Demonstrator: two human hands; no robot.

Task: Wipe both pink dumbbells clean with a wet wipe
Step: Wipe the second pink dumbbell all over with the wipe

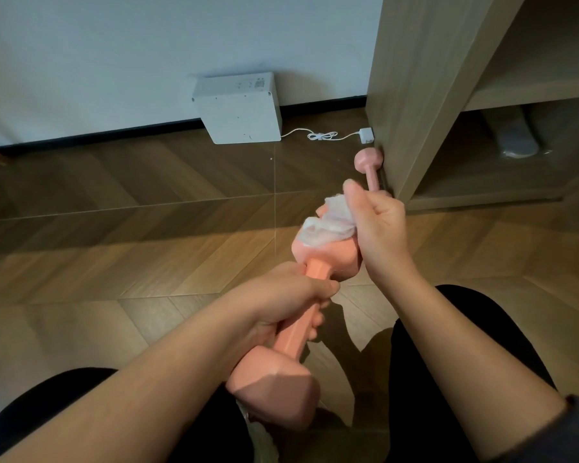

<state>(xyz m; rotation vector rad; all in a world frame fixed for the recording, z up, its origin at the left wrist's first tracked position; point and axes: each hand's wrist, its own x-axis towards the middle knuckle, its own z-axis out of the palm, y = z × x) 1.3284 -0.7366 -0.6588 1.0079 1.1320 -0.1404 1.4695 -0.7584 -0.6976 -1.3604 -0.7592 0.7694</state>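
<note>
Gripping the handle of a pink dumbbell (295,332), the left hand (281,305) is clenched around the bar and holds it tilted above the wooden floor (114,262), one head low over the person's dark-clad lap (425,362), the other raised away from the body. The right hand (378,222) is closed on a crumpled white wet wipe (328,225) and presses it against the top of that far head. Beyond the held dumbbell, a second pink dumbbell (370,168) lies on the floor, touching the side panel of a light wooden shelf unit (415,95); its near end is hidden behind the right hand. Farther from the held dumbbell, a white box (238,111) leans against the wall, with a white cable (321,135) running from beside it to a small white adapter (366,135) at the foot of the shelf unit. A grey object on the unit's bottom shelf is too dim to identify.
</note>
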